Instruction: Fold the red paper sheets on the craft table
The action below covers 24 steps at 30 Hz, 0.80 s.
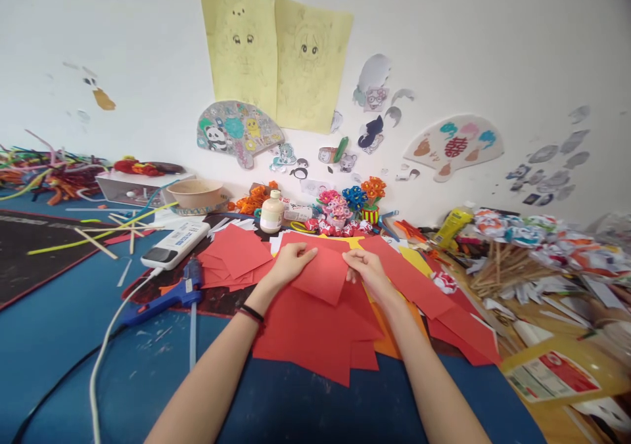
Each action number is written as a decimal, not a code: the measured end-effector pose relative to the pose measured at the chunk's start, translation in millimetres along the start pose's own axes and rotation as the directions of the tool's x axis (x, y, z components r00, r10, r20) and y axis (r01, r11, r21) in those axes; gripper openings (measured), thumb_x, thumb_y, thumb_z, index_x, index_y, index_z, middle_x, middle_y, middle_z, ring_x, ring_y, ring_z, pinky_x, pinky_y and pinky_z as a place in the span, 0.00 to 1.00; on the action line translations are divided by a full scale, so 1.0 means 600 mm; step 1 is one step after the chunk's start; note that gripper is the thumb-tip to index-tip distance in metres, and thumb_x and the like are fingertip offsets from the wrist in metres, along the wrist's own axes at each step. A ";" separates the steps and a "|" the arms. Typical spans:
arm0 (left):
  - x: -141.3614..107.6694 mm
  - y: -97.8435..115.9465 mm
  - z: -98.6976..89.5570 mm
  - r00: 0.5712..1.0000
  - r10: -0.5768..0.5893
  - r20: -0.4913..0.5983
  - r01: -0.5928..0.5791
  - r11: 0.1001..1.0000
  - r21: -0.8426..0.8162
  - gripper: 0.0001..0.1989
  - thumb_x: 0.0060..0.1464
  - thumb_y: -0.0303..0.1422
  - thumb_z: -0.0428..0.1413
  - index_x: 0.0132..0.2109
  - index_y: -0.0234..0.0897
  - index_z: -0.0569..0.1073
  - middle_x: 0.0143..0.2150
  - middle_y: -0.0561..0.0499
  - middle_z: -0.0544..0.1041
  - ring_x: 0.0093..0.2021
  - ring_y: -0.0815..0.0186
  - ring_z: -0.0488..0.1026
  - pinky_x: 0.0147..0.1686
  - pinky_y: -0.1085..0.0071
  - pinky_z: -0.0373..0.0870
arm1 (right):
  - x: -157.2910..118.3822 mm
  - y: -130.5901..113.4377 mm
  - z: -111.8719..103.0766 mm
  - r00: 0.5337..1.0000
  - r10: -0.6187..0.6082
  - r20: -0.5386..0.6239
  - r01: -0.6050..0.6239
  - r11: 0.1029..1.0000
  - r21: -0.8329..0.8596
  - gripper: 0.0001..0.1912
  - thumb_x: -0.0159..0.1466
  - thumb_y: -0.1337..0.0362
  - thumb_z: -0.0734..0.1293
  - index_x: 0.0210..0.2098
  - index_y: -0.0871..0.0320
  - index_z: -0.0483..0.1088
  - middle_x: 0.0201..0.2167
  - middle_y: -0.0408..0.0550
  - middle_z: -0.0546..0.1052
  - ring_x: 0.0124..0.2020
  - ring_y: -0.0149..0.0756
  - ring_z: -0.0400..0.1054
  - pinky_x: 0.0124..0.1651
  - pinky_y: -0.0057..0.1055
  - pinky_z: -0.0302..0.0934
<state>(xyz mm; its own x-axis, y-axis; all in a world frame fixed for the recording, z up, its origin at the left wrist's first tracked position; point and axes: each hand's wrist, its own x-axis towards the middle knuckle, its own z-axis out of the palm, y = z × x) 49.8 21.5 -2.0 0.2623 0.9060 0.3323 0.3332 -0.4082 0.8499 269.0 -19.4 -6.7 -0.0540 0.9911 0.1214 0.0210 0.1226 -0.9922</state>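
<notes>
Between my two hands is a square sheet of red paper (321, 277), raised over a pile of larger red sheets (305, 339). My left hand (292, 263) pinches its upper left edge, thumb on top. At the upper right corner my right hand (367, 272) grips the same sheet between thumb and fingers. Just left of my left hand lies a loose stack of red paper squares (241, 253). Beyond my right forearm more red sheets (419, 280) fan out, with orange paper (389, 332) partly under the pile.
A blue glue gun (180, 293) and a white power strip (175, 244) with cables lie left. Behind stand a glue bottle (272, 213), a bowl (196, 194) and paper flowers (335, 206). At right are wooden sticks (507, 266) and a large yellow bottle (566, 372).
</notes>
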 end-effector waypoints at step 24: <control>-0.020 0.027 0.025 0.947 0.162 0.279 -0.163 0.986 -0.021 0.21 0.62 0.45 0.44 0.28 0.35 0.66 0.26 0.55 0.66 0.29 0.69 0.61 0.31 0.73 0.58 | -0.008 0.003 0.029 0.964 -0.059 0.258 0.136 0.946 -0.293 0.17 0.62 0.52 0.62 0.24 0.57 0.65 0.24 0.41 0.67 0.28 0.32 0.57 0.31 0.27 0.53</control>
<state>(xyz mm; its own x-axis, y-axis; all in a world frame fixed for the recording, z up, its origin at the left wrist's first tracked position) 65.6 2.3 1.3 0.5547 0.7600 0.3387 0.2671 -0.5482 0.7926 251.7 -24.9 -9.3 -0.3108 0.9355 0.1683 0.3052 0.2659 -0.9144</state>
